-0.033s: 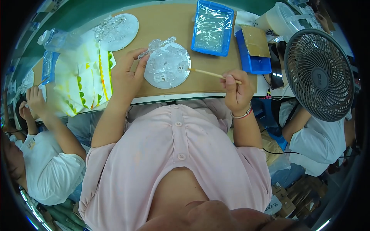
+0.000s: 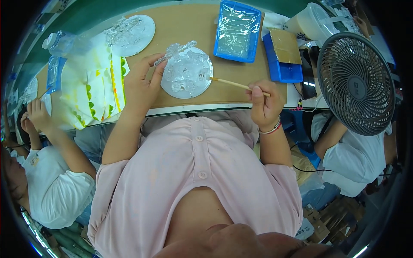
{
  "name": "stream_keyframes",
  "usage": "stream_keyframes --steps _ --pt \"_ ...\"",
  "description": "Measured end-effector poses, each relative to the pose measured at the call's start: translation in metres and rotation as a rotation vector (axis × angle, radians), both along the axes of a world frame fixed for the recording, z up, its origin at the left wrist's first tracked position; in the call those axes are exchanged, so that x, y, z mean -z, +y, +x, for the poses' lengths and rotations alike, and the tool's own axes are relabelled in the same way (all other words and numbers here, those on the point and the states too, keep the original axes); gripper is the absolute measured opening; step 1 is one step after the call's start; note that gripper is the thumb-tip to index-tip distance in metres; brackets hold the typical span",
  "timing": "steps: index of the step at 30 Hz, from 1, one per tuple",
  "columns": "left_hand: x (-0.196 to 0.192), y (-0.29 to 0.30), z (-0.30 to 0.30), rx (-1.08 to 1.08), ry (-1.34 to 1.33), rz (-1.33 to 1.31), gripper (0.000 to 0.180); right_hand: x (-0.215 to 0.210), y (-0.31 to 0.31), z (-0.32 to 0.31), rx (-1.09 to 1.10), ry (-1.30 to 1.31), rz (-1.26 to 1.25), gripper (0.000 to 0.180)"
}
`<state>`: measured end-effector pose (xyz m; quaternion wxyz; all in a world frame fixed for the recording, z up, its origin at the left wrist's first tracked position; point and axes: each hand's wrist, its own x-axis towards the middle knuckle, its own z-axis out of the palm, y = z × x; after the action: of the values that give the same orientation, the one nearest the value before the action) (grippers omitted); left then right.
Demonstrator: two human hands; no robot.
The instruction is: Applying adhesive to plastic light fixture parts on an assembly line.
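left hand [image 2: 140, 84] fingers pinch clear piece [image 2: 174, 51] | right hand [image 2: 264, 105] fingers closed on stick [image 2: 234, 83] (tip touching disc [image 2: 186, 74])

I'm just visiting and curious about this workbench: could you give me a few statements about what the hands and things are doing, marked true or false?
1. The right hand holds a thin wooden stick. True.
2. The left hand rests in the blue tray. False: it grips a clear plastic piece at the round clear disc.
3. The stick's tip reaches the disc's edge. True.
4. The fan stands at the person's left. False: it is at the right.
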<state>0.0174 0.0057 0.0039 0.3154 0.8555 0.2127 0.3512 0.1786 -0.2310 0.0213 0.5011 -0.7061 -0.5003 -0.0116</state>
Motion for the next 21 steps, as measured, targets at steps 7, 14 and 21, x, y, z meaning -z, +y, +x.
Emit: stream_keyframes --steps 7,14,21 --pt "-0.008 -0.005 -0.011 -0.008 0.040 -0.062 0.020 0.003 0.001 -0.014 -0.011 -0.091 0.055 0.013" --pt "-0.011 -0.005 -0.026 0.065 0.034 -0.060 0.032 0.005 -0.003 -0.025 0.000 -0.095 0.042 0.011" --pt "-0.014 0.001 -0.033 0.085 0.184 0.025 0.037 0.008 0.008 -0.036 -0.099 -0.149 0.107 0.007"
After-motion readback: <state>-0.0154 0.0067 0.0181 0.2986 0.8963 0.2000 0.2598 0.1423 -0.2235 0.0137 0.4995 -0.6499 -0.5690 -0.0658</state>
